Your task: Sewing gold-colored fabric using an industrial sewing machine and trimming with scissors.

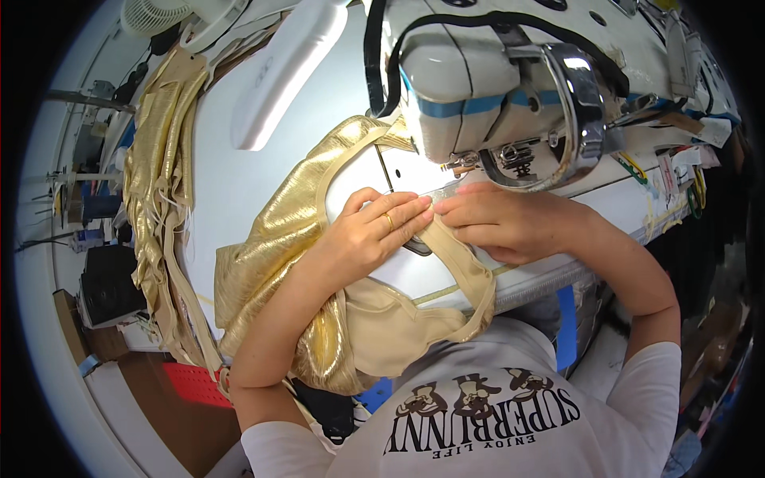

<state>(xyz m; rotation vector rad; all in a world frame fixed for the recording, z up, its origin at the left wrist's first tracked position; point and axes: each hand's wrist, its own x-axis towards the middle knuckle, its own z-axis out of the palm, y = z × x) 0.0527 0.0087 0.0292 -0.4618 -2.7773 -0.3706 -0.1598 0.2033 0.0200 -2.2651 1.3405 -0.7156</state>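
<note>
A shiny gold garment (271, 231) with beige lining lies on the sewing table, and its lower part hangs over the front edge onto my lap. Its beige strap (454, 259) loops up to the machine bed. My left hand (378, 231), with a ring on one finger, presses its fingertips together on the strap just in front of the needle area. Close beside it, the fingers of my right hand (502, 221) pinch the same strap. The sewing machine (470, 95) stands right behind my hands. My fingers partly hide the fabric between them.
More gold garments (163, 175) are heaped along the table's left edge. A long white lamp (287, 76) reaches over the table at the back. A white fan (155, 16) stands at the far left. Scissors (632, 167) and small tools lie right of the machine.
</note>
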